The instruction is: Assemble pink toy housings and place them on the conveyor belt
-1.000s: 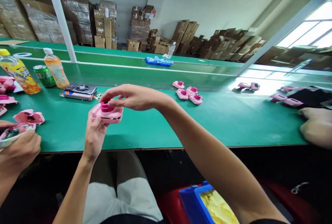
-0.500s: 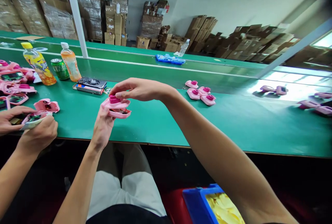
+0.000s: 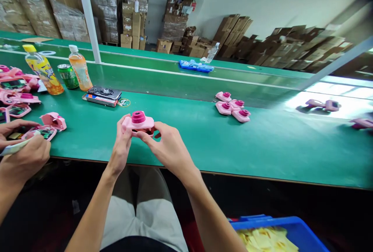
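Observation:
Between my two hands is a pink toy camera (image 3: 142, 121), its magenta lens facing up and a dark gap with inner parts showing between its two shell halves. My left hand (image 3: 120, 143) grips its left end. From the right, my right hand (image 3: 169, 145) pinches the lower half and the right end between thumb and fingers. The camera is held above the green table (image 3: 186, 139), near its front edge. Several closed pink cameras (image 3: 233, 106) stand in a group further right.
At left, a co-worker's hands (image 3: 26, 147) work on an opened pink camera (image 3: 48, 129), beside a pile of pink camera parts (image 3: 17, 96). Bottles (image 3: 80, 69), a green can (image 3: 68, 76) and a small box (image 3: 103, 96) stand behind. A blue bin (image 3: 303, 230) with yellow pieces sits low at right.
My right hand has come off the lens on top and moved down to the camera's right side. The camera has shifted slightly right and its shell gap looks narrower.

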### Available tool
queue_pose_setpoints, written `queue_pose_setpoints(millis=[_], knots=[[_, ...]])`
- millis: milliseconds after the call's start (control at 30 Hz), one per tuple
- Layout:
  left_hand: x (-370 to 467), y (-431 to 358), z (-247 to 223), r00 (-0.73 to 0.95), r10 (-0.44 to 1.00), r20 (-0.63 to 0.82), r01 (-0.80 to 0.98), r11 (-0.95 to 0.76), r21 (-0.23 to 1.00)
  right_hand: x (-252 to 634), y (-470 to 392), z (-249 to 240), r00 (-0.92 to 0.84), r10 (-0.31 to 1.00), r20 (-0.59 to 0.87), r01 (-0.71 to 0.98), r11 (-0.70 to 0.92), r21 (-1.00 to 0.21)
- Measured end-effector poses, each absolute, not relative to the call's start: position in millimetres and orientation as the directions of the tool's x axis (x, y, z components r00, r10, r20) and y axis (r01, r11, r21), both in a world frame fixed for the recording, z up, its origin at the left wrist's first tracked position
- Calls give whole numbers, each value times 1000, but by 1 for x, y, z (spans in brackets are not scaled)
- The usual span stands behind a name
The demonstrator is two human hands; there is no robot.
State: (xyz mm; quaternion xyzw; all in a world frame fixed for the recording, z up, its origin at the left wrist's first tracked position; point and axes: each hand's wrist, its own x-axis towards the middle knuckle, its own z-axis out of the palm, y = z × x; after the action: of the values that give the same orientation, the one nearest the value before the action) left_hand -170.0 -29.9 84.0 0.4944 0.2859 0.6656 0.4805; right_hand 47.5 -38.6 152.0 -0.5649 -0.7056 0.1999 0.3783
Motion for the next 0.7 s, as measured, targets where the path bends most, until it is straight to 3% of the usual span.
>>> queue_pose_setpoints(millis=[100, 167, 233, 467, 700], knots=[[-107, -17, 74, -32, 939, 343, -374, -330, 867, 49, -34, 141, -39, 988, 152, 391, 155, -907], [-88, -10, 68, -32, 947, 319, -388, -306, 869, 49, -31, 133, -57, 994, 91, 228, 101, -968], [-79, -7, 63, -40, 954, 296, -403, -286, 869, 48, -30, 124, -79, 990, 117, 147, 128, -981], [-68, -13, 65, -122, 977, 176, -529, -215, 821, 36, -28, 107, -1, 949, 316, 200, 310, -930], [-67, -13, 69, -67, 983, 174, -608, -178, 774, 29, -31, 87, 197, 894, 402, 312, 331, -891]])
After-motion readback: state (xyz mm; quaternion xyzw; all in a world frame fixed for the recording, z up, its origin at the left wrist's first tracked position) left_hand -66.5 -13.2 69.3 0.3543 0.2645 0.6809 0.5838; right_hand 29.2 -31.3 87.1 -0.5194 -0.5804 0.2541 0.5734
